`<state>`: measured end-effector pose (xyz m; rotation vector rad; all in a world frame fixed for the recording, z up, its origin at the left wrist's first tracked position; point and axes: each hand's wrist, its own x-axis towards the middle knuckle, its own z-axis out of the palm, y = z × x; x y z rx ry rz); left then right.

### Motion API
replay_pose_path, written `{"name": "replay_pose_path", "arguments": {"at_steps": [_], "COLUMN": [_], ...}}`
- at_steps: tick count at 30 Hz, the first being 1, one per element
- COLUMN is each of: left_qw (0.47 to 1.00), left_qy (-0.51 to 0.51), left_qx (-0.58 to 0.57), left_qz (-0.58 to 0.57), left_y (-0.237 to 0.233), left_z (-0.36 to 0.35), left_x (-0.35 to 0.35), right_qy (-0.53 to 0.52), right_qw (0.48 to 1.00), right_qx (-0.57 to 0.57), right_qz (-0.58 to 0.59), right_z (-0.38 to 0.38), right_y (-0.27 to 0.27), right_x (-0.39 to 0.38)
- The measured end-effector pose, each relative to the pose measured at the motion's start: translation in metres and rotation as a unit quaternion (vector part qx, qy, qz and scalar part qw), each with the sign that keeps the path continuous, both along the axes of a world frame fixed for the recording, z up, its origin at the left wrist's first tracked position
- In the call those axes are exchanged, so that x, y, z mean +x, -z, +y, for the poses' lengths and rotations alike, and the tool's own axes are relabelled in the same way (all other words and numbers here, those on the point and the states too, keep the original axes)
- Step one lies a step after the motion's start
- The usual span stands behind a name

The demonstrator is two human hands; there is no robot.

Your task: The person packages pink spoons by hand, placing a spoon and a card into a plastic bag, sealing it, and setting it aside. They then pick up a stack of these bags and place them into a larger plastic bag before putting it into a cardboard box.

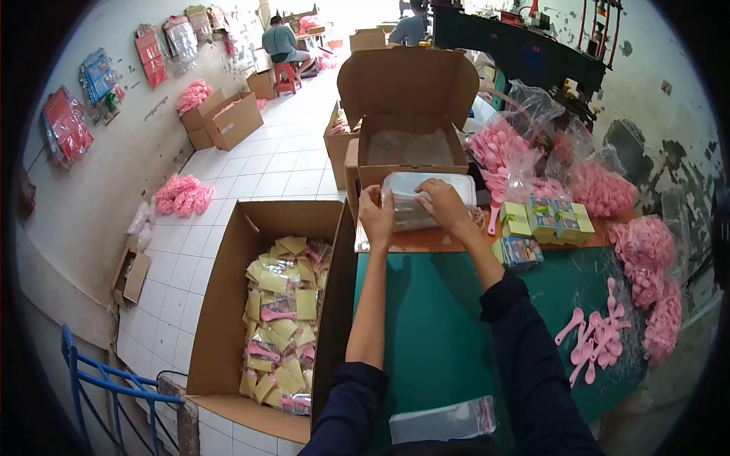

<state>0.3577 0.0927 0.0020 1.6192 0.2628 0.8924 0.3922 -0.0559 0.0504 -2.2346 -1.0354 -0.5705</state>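
A stack of clear plastic bags (pixel 411 219) with a pale top stands in front of an open cardboard box (pixel 414 171). My left hand (pixel 376 215) grips the stack's left end, thumb and fingers bent round it. On top of the stack rests my right hand (pixel 444 204), its fingers bent and pressed together; whether they pinch a sheet is too small to tell. More clear bags (pixel 443 420) lie on the green mat (pixel 433 311) near my body. Pink spoons (pixel 597 340) are spread at the mat's right, and card stacks (pixel 547 220) stand right of my hands.
At my left stands a large carton (pixel 214 327) of packed yellow cards and spoons. Bags of pink spoons (pixel 646 251) line the right edge. A blue metal frame (pixel 114 380) is at lower left. One person (pixel 281 44) sits far back; another (pixel 409 30) is beyond the box.
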Motion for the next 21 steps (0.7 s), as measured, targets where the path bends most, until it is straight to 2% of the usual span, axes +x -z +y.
{"name": "replay_pose_path", "arguments": {"at_steps": [4, 7, 10, 13, 14, 16, 21], "left_qw": [0.981, 0.963, 0.969, 0.966, 0.965, 0.962, 0.964], "left_qy": [0.130, 0.187, 0.173, 0.180, 0.178, 0.176, 0.189], "left_qx": [-0.136, -0.168, -0.155, -0.162, -0.164, -0.167, -0.165], "left_qz": [-0.045, -0.096, -0.084, -0.092, -0.097, -0.123, -0.089], "left_y": [0.023, 0.042, 0.045, 0.036, 0.033, 0.035, 0.032], "left_z": [0.010, 0.014, 0.016, 0.013, 0.011, 0.009, 0.008], "left_x": [0.022, 0.027, 0.030, 0.023, 0.020, 0.022, 0.016], "right_qy": [0.003, 0.004, 0.004, -0.015, -0.017, -0.013, 0.029], "right_qw": [1.000, 0.999, 0.995, 0.993, 0.994, 0.995, 0.994], "right_qx": [-0.015, -0.040, -0.065, -0.106, -0.108, -0.098, -0.100], "right_qz": [-0.023, -0.011, 0.074, 0.044, -0.004, -0.010, -0.015], "right_z": [0.017, 0.016, 0.017, 0.018, 0.018, 0.017, 0.022], "right_y": [0.008, 0.004, -0.008, -0.014, -0.016, -0.016, -0.017], "right_x": [0.019, 0.028, 0.033, 0.037, 0.036, 0.036, 0.034]}}
